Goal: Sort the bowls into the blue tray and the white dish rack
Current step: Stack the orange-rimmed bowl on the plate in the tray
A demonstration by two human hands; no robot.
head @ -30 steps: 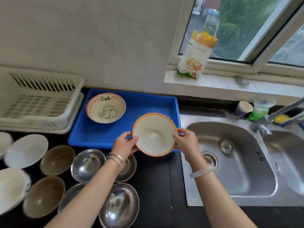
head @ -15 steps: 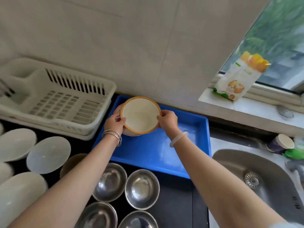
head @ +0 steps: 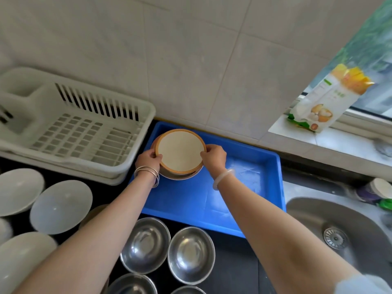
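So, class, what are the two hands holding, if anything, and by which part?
The orange-rimmed bowl, by its rim: left hand on the left edge, right hand on the right, over a second bowl in the blue tray.

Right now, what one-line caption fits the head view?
Left hand and right hand grip an orange-rimmed bowl over another bowl in the blue tray, beside the white dish rack.
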